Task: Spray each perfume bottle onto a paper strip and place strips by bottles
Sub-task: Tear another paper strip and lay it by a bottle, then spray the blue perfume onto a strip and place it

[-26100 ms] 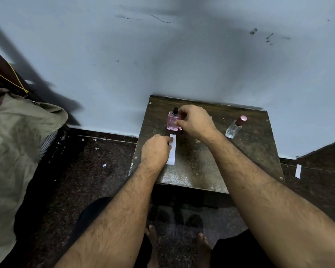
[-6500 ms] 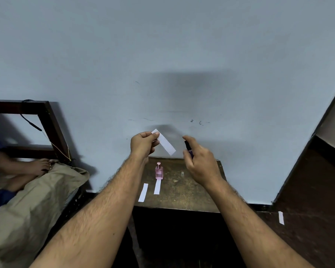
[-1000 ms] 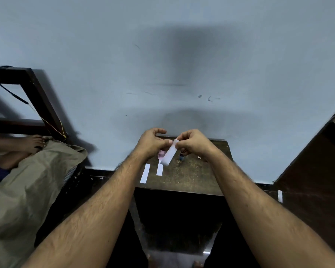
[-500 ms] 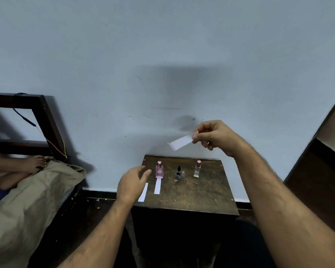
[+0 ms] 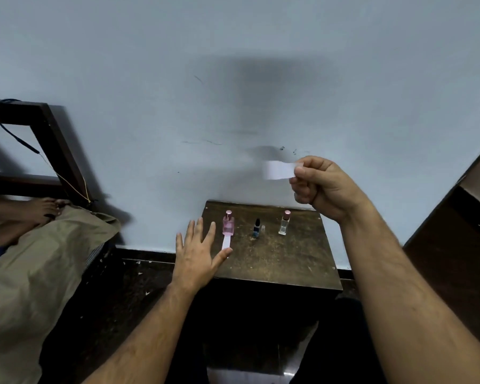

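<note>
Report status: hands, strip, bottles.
Right hand pinches paper strip aloft. Left hand open, over table edge. Only pink bottle shows a strip laid by it. Nothing blocking.

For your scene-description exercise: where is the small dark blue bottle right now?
In the head view, the dark blue bottle stands upright on the wooden table, between the pink bottle and the clear bottle.
</note>
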The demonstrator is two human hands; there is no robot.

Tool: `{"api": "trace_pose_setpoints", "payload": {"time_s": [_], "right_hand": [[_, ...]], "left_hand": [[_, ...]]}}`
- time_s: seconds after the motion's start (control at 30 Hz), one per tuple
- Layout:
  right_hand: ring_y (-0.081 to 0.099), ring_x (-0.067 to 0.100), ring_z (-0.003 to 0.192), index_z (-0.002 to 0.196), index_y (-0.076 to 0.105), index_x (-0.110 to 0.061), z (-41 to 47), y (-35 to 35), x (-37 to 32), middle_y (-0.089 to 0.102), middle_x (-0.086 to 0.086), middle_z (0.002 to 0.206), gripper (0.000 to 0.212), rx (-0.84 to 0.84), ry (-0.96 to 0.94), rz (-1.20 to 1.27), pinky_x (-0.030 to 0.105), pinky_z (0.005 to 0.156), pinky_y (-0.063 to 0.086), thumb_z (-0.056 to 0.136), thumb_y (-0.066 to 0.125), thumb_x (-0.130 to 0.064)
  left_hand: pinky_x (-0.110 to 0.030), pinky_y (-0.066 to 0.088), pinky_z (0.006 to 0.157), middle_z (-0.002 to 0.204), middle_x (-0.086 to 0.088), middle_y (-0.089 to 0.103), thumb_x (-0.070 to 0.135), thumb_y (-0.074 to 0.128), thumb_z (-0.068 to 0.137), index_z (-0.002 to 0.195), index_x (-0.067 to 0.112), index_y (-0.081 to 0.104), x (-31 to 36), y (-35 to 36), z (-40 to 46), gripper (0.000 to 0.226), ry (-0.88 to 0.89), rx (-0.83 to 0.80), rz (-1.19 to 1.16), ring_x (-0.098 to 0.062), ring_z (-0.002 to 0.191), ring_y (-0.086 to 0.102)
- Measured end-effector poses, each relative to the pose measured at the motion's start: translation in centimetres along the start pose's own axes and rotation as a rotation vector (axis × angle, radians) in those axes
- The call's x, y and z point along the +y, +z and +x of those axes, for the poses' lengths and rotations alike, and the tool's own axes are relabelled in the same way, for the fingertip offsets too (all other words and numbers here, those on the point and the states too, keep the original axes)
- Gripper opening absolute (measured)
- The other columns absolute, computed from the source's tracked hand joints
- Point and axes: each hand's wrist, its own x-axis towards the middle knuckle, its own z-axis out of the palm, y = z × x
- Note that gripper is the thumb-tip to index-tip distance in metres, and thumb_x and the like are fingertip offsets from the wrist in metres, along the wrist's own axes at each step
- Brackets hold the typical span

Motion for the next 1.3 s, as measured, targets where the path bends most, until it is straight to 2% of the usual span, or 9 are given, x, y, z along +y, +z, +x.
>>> {"api": "trace_pose_setpoints", "payload": {"time_s": [0.17,0.47,0.53,0.63,0.77,0.97,1.1,1.2,1.3], "right_hand": [[0.066,0.017,0.072,0.072,0.071,-0.025,1.9,-2.2,6.7,0.072,-0.003,0.074,0.008,0.477,0.053,-1.203,0.032,0.067,0.053,0.077,0.071,-0.020],[0.034,0.010,0.043,0.069,0.070,-0.016,1.5,0.4,1.7,0.064,0.005,0.062,0.019,0.034,-0.059,-0.001,0.021,0.047,0.025,0.081,0.062,-0.003],[0.042,0.012,0.042,0.072,0.070,-0.017,2.1,0.0,3.3,0.064,0.001,0.062,0.015,0.156,0.034,-0.203,0.022,0.051,0.029,0.081,0.064,-0.006],[0.065,0.023,0.073,0.083,0.072,-0.020,2.9,-1.8,8.1,0.073,0.000,0.079,0.008,0.596,0.160,-1.283,0.031,0.063,0.047,0.081,0.065,-0.017],[0.068,0.017,0.074,0.075,0.072,-0.020,3.2,-1.8,8.2,0.072,-0.002,0.074,0.007,0.525,0.052,-0.838,0.034,0.070,0.055,0.081,0.074,-0.016],[0.035,0.009,0.041,0.067,0.071,-0.018,2.2,-0.3,2.5,0.065,0.004,0.064,0.019,0.115,-0.006,-0.025,0.020,0.046,0.027,0.080,0.064,-0.006],[0.065,0.022,0.073,0.079,0.070,-0.024,3.2,-0.8,5.1,0.071,-0.001,0.078,0.011,0.413,0.055,-1.357,0.027,0.059,0.043,0.082,0.064,-0.015],[0.068,0.016,0.075,0.078,0.072,-0.022,3.3,-0.3,4.7,0.073,-0.001,0.076,0.009,0.328,-0.053,-1.071,0.035,0.071,0.056,0.082,0.069,-0.014],[0.055,0.008,0.054,0.079,0.072,-0.011,2.9,0.7,2.0,0.071,0.004,0.069,0.008,0.231,-0.111,-0.765,0.026,0.052,0.045,0.084,0.070,-0.005]], "left_hand": [[-0.053,-0.001,0.120,0.164,-0.009,-0.002,0.087,-0.019,0.069,0.156,0.025,0.010,-1.1,1.8,-0.7,0.111,-0.032,-0.030,0.027,-0.024,0.150,-0.011],[-0.052,0.001,0.120,0.164,-0.009,0.002,0.087,-0.018,0.070,0.156,0.024,0.012,-1.8,2.4,-0.6,0.111,-0.057,-0.031,-0.010,-0.025,0.151,-0.009],[-0.052,0.001,0.120,0.164,-0.008,0.002,0.087,-0.017,0.071,0.156,0.024,0.012,-2.0,2.6,-0.8,0.110,-0.072,-0.027,-0.010,-0.025,0.151,-0.008],[-0.051,0.003,0.120,0.164,-0.009,0.005,0.086,-0.016,0.072,0.156,0.023,0.014,-2.2,2.8,-1.2,0.109,-0.077,-0.034,-0.019,-0.025,0.151,-0.006],[-0.051,0.003,0.120,0.164,-0.008,0.006,0.086,-0.016,0.073,0.156,0.023,0.015,-2.3,3.0,-1.1,0.108,-0.054,-0.043,-0.007,-0.025,0.151,-0.005],[-0.050,0.002,0.120,0.164,-0.008,0.006,0.086,-0.016,0.072,0.156,0.024,0.015,-2.2,3.3,-0.8,0.108,-0.052,-0.039,-0.015,-0.024,0.151,-0.005],[-0.050,0.004,0.120,0.164,-0.008,0.006,0.085,-0.017,0.072,0.156,0.024,0.014,-2.0,3.5,-0.9,0.108,-0.045,-0.048,0.000,-0.024,0.151,-0.005],[-0.049,0.003,0.120,0.164,-0.007,0.005,0.085,-0.017,0.072,0.156,0.024,0.012,-2.0,3.6,-0.8,0.107,-0.044,-0.043,0.007,-0.024,0.151,-0.005],[-0.049,0.003,0.120,0.164,-0.007,0.006,0.085,-0.015,0.073,0.156,0.024,0.013,-1.9,3.7,-0.9,0.106,-0.034,-0.055,0.006,-0.023,0.151,-0.004]]}}
